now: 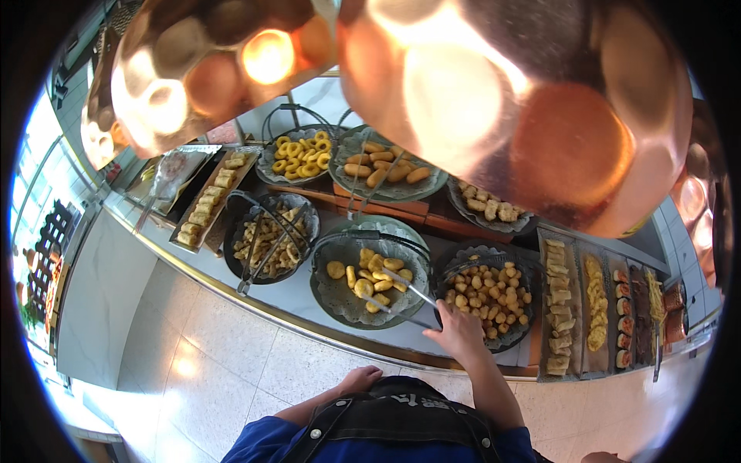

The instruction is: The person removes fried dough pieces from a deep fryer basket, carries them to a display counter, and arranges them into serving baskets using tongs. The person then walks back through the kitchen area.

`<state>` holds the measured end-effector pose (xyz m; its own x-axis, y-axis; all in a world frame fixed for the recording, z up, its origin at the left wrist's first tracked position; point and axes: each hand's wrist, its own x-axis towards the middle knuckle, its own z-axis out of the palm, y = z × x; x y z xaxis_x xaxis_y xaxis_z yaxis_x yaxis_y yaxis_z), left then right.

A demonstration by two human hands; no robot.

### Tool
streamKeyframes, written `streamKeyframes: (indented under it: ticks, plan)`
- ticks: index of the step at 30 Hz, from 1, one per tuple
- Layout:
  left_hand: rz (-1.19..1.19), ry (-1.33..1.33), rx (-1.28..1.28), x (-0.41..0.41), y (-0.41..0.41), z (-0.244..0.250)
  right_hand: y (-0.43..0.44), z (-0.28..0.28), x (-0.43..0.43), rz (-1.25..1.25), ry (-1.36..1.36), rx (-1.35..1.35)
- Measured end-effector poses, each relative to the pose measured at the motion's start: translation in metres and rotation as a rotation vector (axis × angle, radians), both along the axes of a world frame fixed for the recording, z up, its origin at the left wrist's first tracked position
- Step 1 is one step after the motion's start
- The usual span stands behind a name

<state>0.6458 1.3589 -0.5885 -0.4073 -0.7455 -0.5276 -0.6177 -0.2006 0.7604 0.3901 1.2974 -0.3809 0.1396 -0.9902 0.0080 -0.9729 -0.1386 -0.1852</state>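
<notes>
My right hand (460,333) grips metal tongs (412,287) with the arms spread. Their tips are among yellow nuggets (366,285) in a paper-lined green basket (324,304) with a dark arched handle. I cannot tell whether a nugget is pinched. Beside that hand, a dark basket (443,272) holds a heap of small golden fried balls (492,292). My left hand (362,379) rests in front of the dark apron (399,428), fingers curled, nothing seen in it.
Large hammered copper lamp shades (515,116) hang over the counter and hide its back right. A dark basket of fried pieces (269,237) has tongs across it. Behind are rings (301,153) and sausage-shaped pieces (385,165). Trays of rolls (558,307) line the right.
</notes>
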Motion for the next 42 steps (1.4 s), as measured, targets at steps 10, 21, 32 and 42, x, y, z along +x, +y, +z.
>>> streamKeyframes:
  ticks: [10,21,32,42]
  plan:
    - [-0.058,-0.014,0.043,-0.002,-0.009,-0.016,0.116,-0.024,-0.075,-0.49,-1.178,0.27]
    - [-0.211,-0.029,0.003,-0.029,-0.018,-0.001,0.115,0.014,-0.065,-0.049,-1.155,0.322]
    - [-0.165,-0.023,-0.023,-0.017,-0.006,-0.008,0.167,0.005,-0.125,-0.61,-0.166,0.076]
    - [-0.099,-0.028,0.035,-0.017,0.003,-0.013,0.092,0.034,-0.148,-0.445,0.167,-0.024]
